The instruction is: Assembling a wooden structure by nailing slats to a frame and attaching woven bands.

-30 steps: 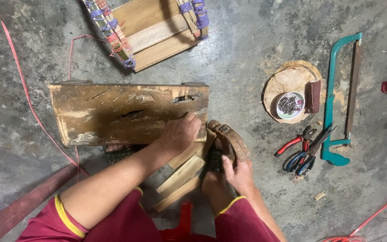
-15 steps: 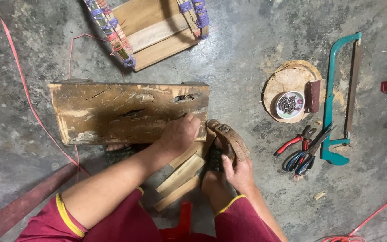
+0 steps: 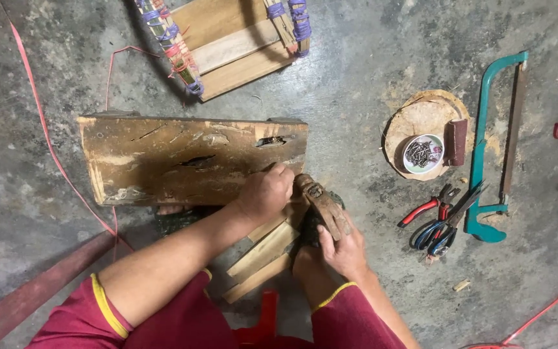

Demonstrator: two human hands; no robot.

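Almost nothing has moved since the earlier frames: both hands sit where they were, and only the view has shifted slightly. The left hand (image 3: 265, 192) is closed over the upper end of the slats (image 3: 267, 249), a bundle of pale wood strips; what its fingers pinch is hidden, so the exact grip cannot be told. The right hand (image 3: 342, 249) is wrapped around the handle of a worn hammer (image 3: 321, 205), whose head lies just right of the left hand and near the slats' upper end. The slats' long axis runs on a diagonal, from lower left by the person's lap to upper right, where it meets the lower right edge of the plank (image 3: 192, 158). The plank lies crosswise above both hands, its long axis left to right. The left hand is the nearer to the plank and touches its edge; the right hand lies below and to the right, well clear of it. Farther right on the floor (image 3: 356, 84) rest a bowl (image 3: 422, 154) of nails on a wood disc, pliers (image 3: 429, 207), scissors (image 3: 444, 226) and a green saw (image 3: 492, 145). A bound frame (image 3: 234, 39) lies above.
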